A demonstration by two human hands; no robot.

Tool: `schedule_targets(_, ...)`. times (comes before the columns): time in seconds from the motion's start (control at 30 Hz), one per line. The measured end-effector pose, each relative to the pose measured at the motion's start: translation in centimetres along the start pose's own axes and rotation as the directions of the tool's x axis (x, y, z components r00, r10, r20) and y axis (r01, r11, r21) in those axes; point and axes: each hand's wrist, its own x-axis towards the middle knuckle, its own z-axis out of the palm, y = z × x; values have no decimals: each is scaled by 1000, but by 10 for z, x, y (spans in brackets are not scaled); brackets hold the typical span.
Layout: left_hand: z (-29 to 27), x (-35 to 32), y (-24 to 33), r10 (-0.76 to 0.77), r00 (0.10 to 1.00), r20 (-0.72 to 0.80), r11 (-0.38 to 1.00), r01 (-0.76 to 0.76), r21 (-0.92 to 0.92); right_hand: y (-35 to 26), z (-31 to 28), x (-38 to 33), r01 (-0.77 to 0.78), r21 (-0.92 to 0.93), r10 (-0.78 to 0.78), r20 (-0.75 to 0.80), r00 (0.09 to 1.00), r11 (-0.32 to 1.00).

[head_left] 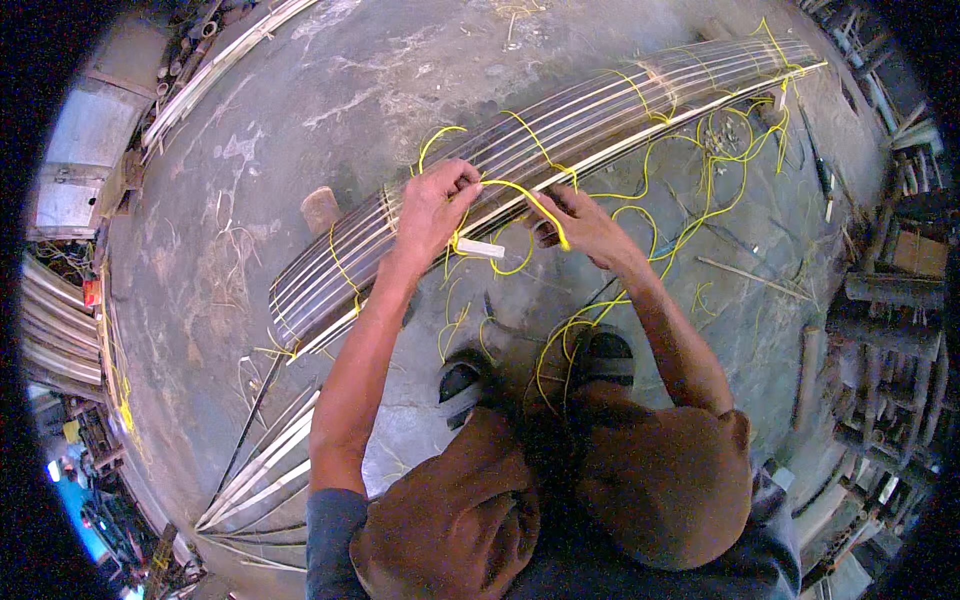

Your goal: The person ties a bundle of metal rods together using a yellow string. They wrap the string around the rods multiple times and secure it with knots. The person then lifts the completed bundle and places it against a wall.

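A long, tapered frame of pale thin strips over a dark curved body lies aslant on the floor, tied across at intervals with yellow cord. My left hand is over its near-middle part, fingertips pinched on the yellow cord. From there the cord arcs across to my right hand, whose curled fingers hold it beside the frame's near edge. The cord's thicker-looking end lies over those fingers. Just below my left hand, a small whitish block hangs at the edge with cord around it.
Loose loops of yellow cord spread over the floor at right. Pale strips fan out at lower left. A brown block touches the frame's far side. Stacked material lines the right rim. My sandalled feet stand close by.
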Motion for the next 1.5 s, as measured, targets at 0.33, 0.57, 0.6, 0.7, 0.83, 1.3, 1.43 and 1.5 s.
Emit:
schedule_targets(0.33,-15,0,19,22,954,297,994,-54,100,-12,1,9,211,-131,-227,-129,965,969)
schedule_targets(0.57,-17,10,9,52,910,411,966,-151,212,-25,-2,17,194,-320,-257,-166,952,927)
schedule_targets(0.6,-19,12,6,43,908,417,974,-131,185,-17,1,19,205,-279,-262,-184,947,938)
schedule_targets(0.7,-22,20,4,-27,872,488,982,-67,174,16,13,19,222,-182,-261,-228,938,958)
schedule_targets(0.83,-30,29,18,-221,778,588,959,65,276,36,45,14,164,150,-134,-194,972,975)
schedule_targets(1.3,-34,30,19,-276,743,610,951,117,288,18,76,22,133,374,-36,-256,966,918)
schedule_targets(1.43,-34,27,26,-255,773,580,951,90,297,21,72,19,100,482,-12,-183,983,870)
schedule_targets(1.5,-34,26,25,-213,802,558,963,75,260,21,74,18,116,557,-24,-170,985,822)
